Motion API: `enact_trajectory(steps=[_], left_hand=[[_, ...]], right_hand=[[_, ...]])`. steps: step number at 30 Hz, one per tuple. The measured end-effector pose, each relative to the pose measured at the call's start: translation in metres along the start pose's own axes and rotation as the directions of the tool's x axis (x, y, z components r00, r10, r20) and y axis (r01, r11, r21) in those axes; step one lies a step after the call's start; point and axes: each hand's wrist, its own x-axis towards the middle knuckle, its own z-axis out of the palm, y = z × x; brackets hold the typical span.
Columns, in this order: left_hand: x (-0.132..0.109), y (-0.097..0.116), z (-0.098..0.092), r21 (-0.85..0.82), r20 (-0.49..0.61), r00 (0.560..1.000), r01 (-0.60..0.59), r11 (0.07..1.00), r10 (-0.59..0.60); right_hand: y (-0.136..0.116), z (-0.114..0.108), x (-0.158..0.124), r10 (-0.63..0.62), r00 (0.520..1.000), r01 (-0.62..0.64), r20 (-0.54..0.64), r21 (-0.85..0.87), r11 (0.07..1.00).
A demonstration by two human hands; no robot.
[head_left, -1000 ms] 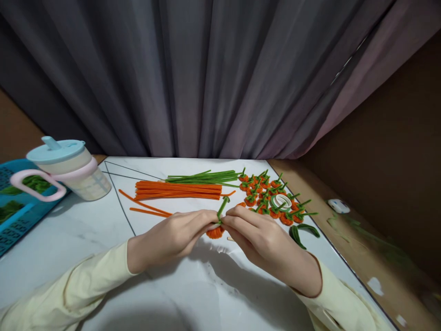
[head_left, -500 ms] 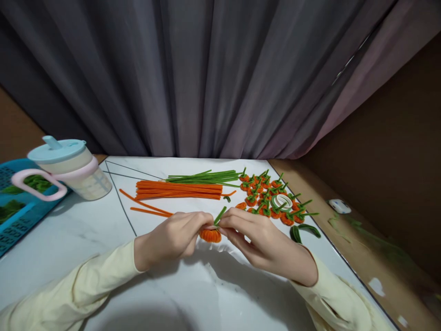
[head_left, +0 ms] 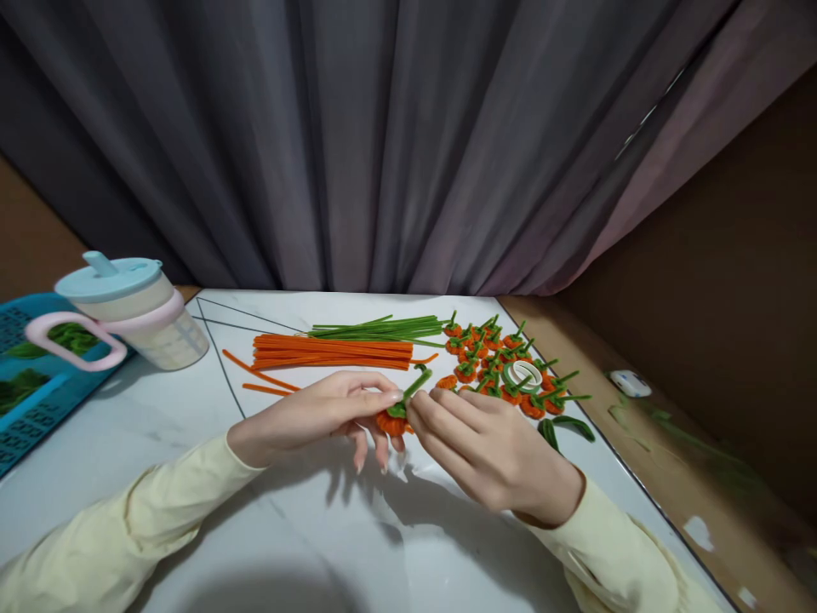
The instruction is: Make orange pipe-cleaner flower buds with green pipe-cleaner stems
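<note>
Between my hands, above the table, is a small orange pipe-cleaner pumpkin (head_left: 391, 423) with a green top and a green stem pointing up to the right. My left hand (head_left: 322, 407) grips it between thumb and index finger, its other fingers spread below. My right hand (head_left: 491, 443) is closed in a pinch at the pumpkin's right side, against the green top; its fingertips are partly hidden. Behind my hands lie a bundle of orange pipe cleaners (head_left: 332, 351) and a bundle of green ones (head_left: 383, 328). Several similar pumpkins (head_left: 466, 372) crowd together beyond my right hand.
A white tape roll (head_left: 524, 373) rests among the pumpkins, with dark green curled pieces (head_left: 573, 424) nearby. On the left stand a lidded cup (head_left: 153, 319) and a blue basket (head_left: 38, 426). A white case (head_left: 630, 383) lies on the brown surface past the table's right edge.
My left hand has opened its lower fingers and shifted its hold to the pumpkin's top. The pumpkin has tilted, showing its green top. My right hand has curled its fingers closer together.
</note>
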Motion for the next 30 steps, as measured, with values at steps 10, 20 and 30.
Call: enact_trajectory(steps=[10, 20, 30], left_hand=[[-0.002, -0.002, 0.012, 0.209, -0.184, 0.937, -0.259, 0.943, 0.298], [-0.005, -0.020, 0.015, 0.627, -0.117, 0.765, -0.438, 0.645, 0.633], [0.000, -0.035, 0.011, 0.902, 0.094, 0.500, -0.410, 0.139, 0.861]], right_hand=[[0.007, 0.013, -0.007, 0.446, 0.895, -0.383, 0.022, 0.554, 0.739], [0.000, 0.011, 0.002, 0.498, 0.866, -0.377, -0.034, 0.609, 0.698], [-0.006, 0.008, 0.004, 0.585, 0.808, -0.465, 0.077, 0.694, 0.550]])
